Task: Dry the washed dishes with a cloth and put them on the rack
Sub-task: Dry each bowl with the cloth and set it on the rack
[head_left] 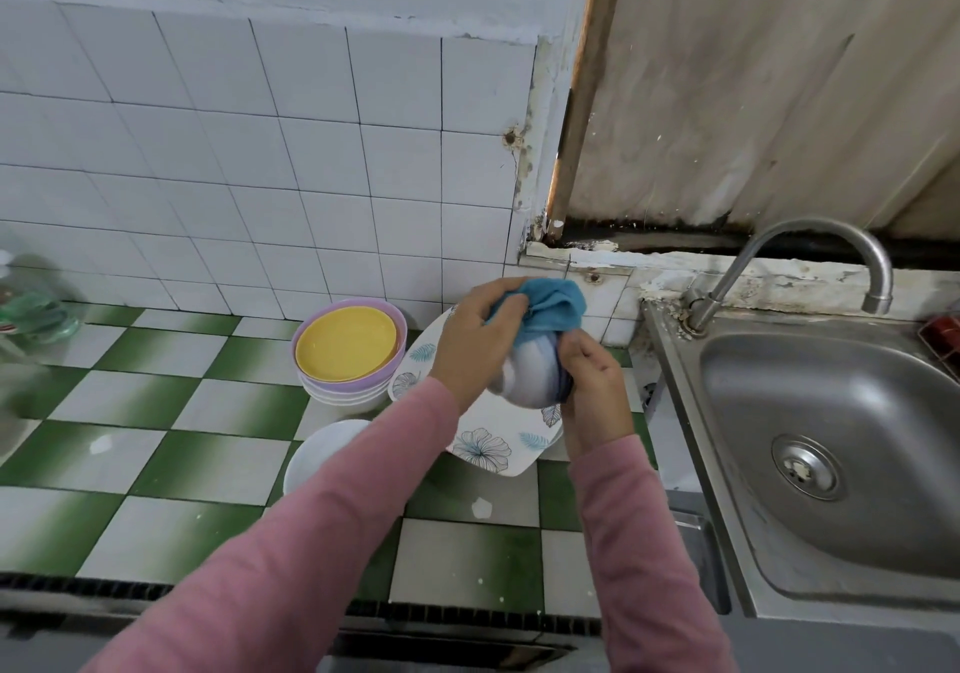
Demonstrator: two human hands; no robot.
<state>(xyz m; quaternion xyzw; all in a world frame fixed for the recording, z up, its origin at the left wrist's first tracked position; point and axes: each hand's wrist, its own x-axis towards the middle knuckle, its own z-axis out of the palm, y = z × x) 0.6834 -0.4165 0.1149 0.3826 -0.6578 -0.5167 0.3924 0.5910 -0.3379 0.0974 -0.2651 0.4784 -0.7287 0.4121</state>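
Holding a white-and-blue bowl (pixel 524 384) at the centre of the frame, I curl my right hand (pixel 595 386) round its side. My left hand (pixel 475 345) grips a blue cloth (pixel 553 306) in its fingers (pixel 511 303), bunched against the bowl's top. Below, a floral platter (pixel 491 446) lies on the green-and-white tiled bench (pixel 171 459), a stack of bowls (pixel 343 386) just left of it, the steel sink (pixel 831 412) at right.
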